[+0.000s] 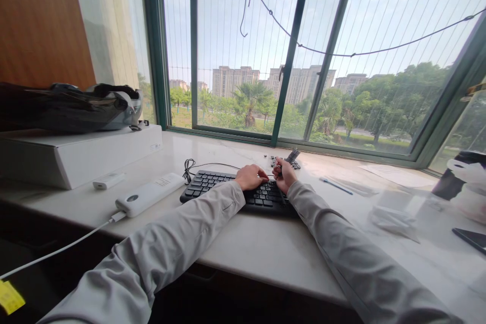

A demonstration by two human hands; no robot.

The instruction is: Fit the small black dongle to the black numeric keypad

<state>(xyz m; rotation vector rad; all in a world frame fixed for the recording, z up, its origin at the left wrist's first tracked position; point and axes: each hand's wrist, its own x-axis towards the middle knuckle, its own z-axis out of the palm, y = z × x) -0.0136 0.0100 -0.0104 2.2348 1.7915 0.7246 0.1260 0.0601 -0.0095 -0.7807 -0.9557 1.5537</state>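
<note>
A black keyboard (208,182) lies on the pale stone counter, its cable bundled at the far left end. Over its middle, my left hand (251,177) bears on the keys with bent fingers close together; the fingertips are partly hidden. My right hand (284,174), closed in a fist over the right half, grips a dark tool with a flat, brush-like head (293,155) pointing up and away. Its lower end is hard to make out. Several loose black keycaps (296,165) lie on the counter just behind the right hand.
On the left are a white power bank (150,195) with a cable, a small white device (109,181) and a white box (106,154) bearing a dark bag. To the right lie a blue pen (337,186), clear plastic (393,220) and a phone (470,239). A window stands behind.
</note>
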